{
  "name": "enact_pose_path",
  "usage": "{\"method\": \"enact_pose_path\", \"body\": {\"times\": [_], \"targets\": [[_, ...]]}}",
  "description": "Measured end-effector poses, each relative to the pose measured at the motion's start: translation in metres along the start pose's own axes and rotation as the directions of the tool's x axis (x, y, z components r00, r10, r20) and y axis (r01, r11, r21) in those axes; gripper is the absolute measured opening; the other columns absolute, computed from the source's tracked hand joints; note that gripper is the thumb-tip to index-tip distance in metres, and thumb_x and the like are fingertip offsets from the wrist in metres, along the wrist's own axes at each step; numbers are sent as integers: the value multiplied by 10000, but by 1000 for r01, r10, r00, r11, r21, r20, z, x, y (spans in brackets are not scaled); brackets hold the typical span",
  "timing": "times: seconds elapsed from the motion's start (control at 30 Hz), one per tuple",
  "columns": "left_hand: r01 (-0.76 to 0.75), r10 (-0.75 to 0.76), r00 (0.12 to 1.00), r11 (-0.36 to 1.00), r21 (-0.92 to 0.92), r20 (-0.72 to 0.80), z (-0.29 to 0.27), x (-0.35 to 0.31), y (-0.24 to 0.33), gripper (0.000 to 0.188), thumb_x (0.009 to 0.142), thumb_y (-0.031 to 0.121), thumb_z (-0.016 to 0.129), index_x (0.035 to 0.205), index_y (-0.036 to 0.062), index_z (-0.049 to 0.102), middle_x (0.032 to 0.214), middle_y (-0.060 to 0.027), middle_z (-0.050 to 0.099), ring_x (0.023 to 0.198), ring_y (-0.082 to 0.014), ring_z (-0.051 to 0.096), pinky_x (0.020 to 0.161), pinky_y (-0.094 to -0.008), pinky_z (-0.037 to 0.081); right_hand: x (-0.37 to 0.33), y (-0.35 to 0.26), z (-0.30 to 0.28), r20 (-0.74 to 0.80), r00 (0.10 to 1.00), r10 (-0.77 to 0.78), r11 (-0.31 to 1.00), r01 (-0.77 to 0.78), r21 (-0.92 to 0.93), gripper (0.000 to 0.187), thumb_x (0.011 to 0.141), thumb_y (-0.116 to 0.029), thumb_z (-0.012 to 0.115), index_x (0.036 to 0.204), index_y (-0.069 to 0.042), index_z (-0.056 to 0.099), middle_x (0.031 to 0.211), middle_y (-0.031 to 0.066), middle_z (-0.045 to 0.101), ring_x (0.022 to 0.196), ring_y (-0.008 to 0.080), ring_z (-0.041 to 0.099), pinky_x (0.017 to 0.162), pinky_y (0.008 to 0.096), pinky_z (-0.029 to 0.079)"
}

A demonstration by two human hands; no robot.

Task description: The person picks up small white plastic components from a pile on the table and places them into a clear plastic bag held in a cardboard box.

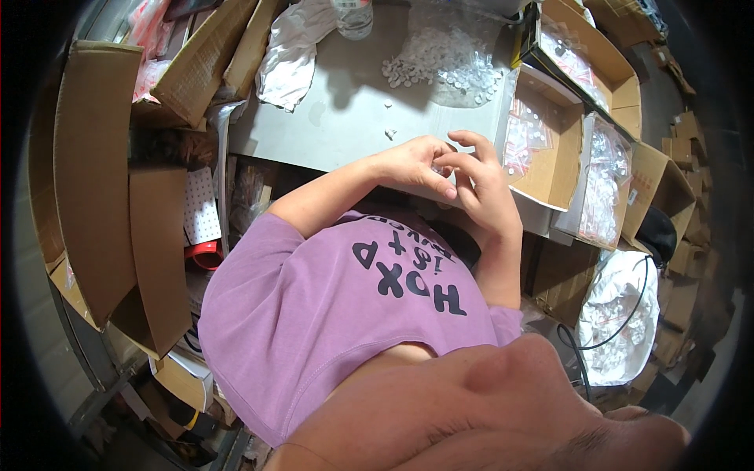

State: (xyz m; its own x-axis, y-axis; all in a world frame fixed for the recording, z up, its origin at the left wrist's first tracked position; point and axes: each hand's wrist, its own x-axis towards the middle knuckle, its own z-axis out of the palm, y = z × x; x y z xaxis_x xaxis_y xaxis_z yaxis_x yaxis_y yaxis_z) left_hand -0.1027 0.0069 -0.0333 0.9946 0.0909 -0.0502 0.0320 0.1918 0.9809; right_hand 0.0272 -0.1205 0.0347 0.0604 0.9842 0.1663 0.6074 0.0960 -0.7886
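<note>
Over the near edge of the grey table (290,141), my left hand (412,163) and my right hand (484,184) meet fingertip to fingertip. The fingers of both are curled and pinched together. Whatever sits between them is hidden or too small to name. Two small white pieces (390,134) lie on the tabletop just beyond my left hand. Farther off, a heap of small white pieces (416,59) spreads over a clear plastic bag (471,31). Close to my right hand stands an open cardboard box (562,161) with small clear bags (528,129) inside.
A white cloth (287,67) and a clear bottle (355,20) are at the table's far left. Tall cardboard boxes (94,180) crowd the left side. To the right are a tray of clear bags (603,184), another carton (628,78), a white sack (620,322) and a black cable (620,334).
</note>
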Motion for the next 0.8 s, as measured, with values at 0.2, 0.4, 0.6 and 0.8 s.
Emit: {"method": "enact_pose_path", "body": {"times": [0.2, 0.4, 0.6, 0.8], "targets": [[1, -3, 1000, 998, -69, -20, 1, -3, 3, 346, 686, 234, 853, 800, 43, 589, 791, 12, 549, 760, -71, 507, 659, -242, 416, -3, 1, -7, -30, 999, 10, 1000, -11, -11, 223, 716, 32, 610, 911, -67, 653, 1220, 163, 522, 1162, 342, 476, 898, 396, 453], [11, -10, 1000, 996, -92, 13, 7, -1, 10, 407, 729, 306, 826, 945, 31, 618, 921, -26, 603, 927, -106, 545, 796, -280, 444, -5, -1, -4, -7, 994, -107, 983, 104, -154, 145, 705, -33, 688, 840, -60, 642, 1248, 151, 512, 1147, 346, 487, 923, 431, 428], [-273, 394, 897, 849, 452, -200, 2, 0, 24, 291, 791, 175, 740, 1019, 27, 636, 1023, -90, 647, 1000, -194, 589, 852, -325, 451, -12, 7, -9, -291, 950, -114, 991, 90, -95, 104, 729, -8, 717, 782, -3, 628, 809, 102, 651, 696, 245, 631, 633, 317, 506], [-334, 501, 858, 710, 621, -112, 11, 7, 39, 84, 822, 57, 681, 875, 12, 634, 893, -91, 643, 906, -236, 602, 791, -333, 476, -19, 0, -13, -315, 945, 89, 995, -95, -4, 100, 762, -24, 705, 824, -4, 629, 779, 114, 634, 667, 253, 618, 606, 333, 487]]}}
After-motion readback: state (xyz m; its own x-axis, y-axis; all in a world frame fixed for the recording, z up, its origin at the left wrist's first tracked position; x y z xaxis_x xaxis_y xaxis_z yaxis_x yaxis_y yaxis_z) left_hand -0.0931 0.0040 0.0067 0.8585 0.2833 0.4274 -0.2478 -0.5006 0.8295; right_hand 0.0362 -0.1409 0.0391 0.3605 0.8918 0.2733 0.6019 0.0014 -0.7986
